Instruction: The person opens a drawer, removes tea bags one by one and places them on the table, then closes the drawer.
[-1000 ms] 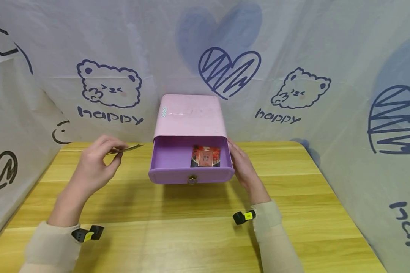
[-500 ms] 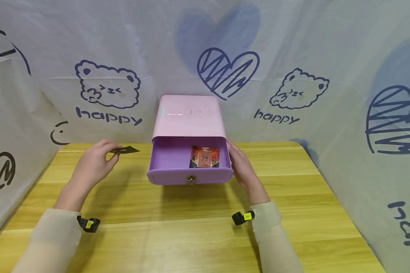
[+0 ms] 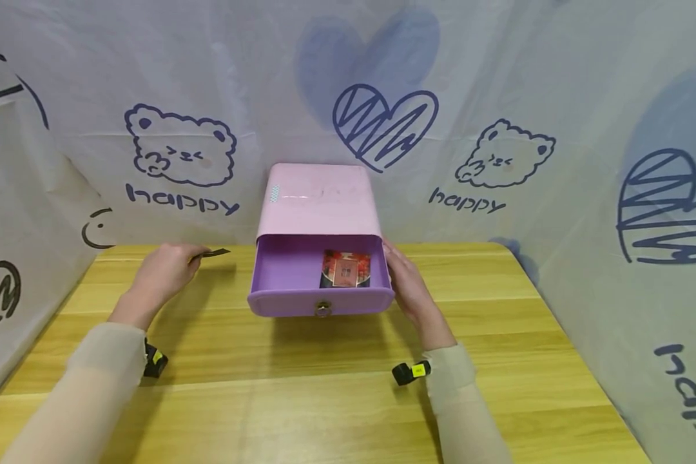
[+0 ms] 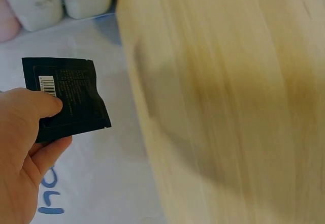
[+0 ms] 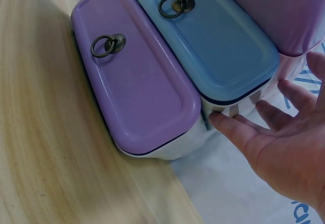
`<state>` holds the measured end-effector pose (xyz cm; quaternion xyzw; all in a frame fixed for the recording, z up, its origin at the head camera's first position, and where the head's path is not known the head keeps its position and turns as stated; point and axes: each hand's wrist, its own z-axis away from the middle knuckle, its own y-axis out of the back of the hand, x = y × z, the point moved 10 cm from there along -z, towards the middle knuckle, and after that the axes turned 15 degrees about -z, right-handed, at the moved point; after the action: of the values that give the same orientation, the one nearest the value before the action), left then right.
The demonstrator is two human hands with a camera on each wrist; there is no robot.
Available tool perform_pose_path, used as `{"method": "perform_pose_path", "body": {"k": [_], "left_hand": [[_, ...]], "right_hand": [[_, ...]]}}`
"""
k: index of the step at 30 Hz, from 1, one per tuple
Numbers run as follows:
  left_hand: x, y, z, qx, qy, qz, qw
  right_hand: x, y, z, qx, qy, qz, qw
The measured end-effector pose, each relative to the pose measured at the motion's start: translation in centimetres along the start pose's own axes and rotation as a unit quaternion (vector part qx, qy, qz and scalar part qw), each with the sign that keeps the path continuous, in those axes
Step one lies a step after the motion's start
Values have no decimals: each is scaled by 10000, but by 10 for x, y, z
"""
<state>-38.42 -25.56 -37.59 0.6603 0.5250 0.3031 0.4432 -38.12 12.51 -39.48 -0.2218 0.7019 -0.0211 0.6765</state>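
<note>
My left hand [image 3: 165, 274] pinches a small flat black sachet [image 4: 76, 99] between thumb and fingers, left of a stacked drawer box [image 3: 321, 200] with a pink top. Printed text and a barcode show on the sachet in the left wrist view. The box's top purple drawer [image 3: 284, 264] is pulled out, and a red and black printed sachet [image 3: 345, 270] lies in its right part. My right hand [image 3: 408, 283] rests against the box's right side; in the right wrist view its fingers are spread, with fingertips touching the side near the blue drawer [image 5: 213, 41].
Below the blue drawer is another purple drawer [image 5: 137, 71], shut; both have ring pulls. The box stands at the far edge of the wooden table [image 3: 325, 399]. Behind hangs a pale cloth [image 3: 290, 84] with drawn bears and hearts. Each wrist carries a small black camera [image 3: 410, 372].
My left wrist has turned and the forearm has swung slightly inward, tilting the black sachet to a different angle. My right hand and the open drawer stay as they were.
</note>
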Motion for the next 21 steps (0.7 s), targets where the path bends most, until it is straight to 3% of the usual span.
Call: {"method": "perform_pose_path", "body": {"k": [10, 18, 21], "left_hand": [[-4, -37, -4, -916, -216, -84, 9955], [-3, -50, 1, -1153, -420, -177, 9923], [-3, -54, 3, -1326, -453, -230, 9899]], "right_hand": [[11, 10, -7, 83, 73, 25, 9999], [11, 9, -7, 71, 31, 16, 10000], [1, 2, 0, 56, 31, 73, 10000]]}}
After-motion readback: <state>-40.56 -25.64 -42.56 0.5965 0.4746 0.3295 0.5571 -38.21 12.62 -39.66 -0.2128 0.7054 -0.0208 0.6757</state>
